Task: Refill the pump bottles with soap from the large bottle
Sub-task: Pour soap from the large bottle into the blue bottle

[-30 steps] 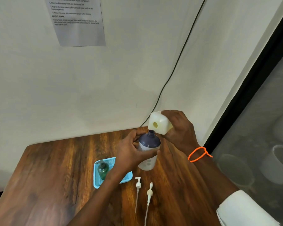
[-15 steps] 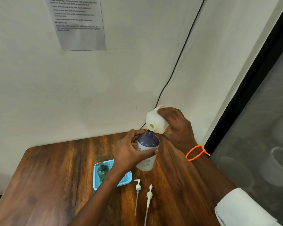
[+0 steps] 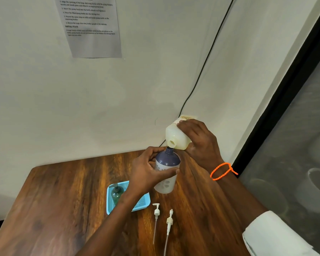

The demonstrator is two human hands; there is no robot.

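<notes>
On the wooden table (image 3: 67,200), low in the frame, two loose pump heads (image 3: 156,212) lie side by side just right of a blue tray (image 3: 143,202) holding a small green pump bottle (image 3: 116,193), partly hidden by the left forearm. At centre the left hand (image 3: 146,172) is wrapped round a white pump bottle (image 3: 166,182) with a dark open-necked top. The right hand (image 3: 199,143) grips the large bottle (image 3: 175,137), tipped so its mouth sits just above that neck; no soap stream can be made out.

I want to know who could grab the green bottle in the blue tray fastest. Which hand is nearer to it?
Left. The left hand grips the purple-topped bottle just up and right of the green bottle; the right hand tilts the large bottle farther off.
</notes>
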